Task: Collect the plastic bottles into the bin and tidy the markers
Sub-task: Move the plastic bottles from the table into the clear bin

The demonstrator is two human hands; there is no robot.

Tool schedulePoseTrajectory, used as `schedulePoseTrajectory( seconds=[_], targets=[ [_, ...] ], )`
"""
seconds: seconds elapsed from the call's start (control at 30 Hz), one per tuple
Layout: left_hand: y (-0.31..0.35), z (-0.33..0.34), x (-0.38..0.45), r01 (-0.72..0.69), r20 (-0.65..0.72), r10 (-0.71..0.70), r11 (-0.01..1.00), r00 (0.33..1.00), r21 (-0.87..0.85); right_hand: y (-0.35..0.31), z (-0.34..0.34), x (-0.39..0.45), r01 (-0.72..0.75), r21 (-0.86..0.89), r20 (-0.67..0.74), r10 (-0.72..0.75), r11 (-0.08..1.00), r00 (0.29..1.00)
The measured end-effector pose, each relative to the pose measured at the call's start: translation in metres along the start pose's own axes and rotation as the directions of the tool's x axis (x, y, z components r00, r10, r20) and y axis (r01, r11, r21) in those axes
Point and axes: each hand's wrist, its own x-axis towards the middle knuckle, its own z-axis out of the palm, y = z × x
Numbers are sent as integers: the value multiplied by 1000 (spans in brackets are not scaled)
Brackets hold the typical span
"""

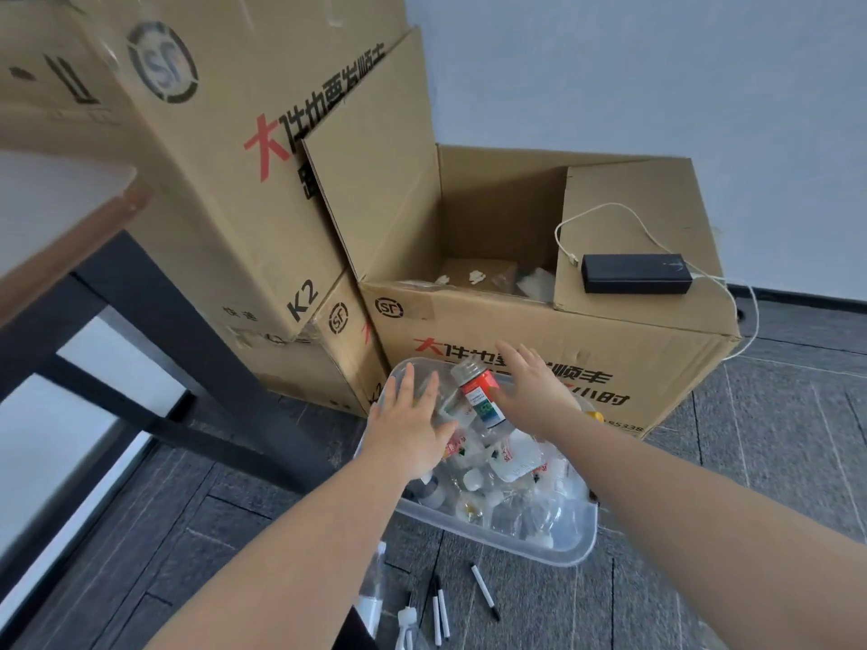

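A clear plastic bin [567,546] stands on the dark floor, piled with several crushed plastic bottles. On top of the heap lies a clear bottle with a red label [478,401], tilted, cap end away from me. My left hand [408,424] rests flat on the bottles at the bin's left side, fingers spread. My right hand [535,391] hovers open just right of the red-label bottle, touching or nearly touching it. Several black-and-white markers [484,591] lie loose on the floor in front of the bin. Another clear bottle [373,588] lies on the floor, partly hidden by my left arm.
Large cardboard boxes [539,330] stand behind the bin; the right one is open and carries a black power bank [635,273] with a white cable on its flap. A table's dark legs [155,330] and wood-edged top are at the left. A pale wall rises behind.
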Motion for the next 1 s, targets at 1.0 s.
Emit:
schedulePoseTrajectory(
  seconds=[1.0],
  targets=[
    [-140, -301, -349, 474, -788, -234, 877, 569, 82, -398, -200, -176, 706, -240, -331, -740, 666, 586]
  ],
)
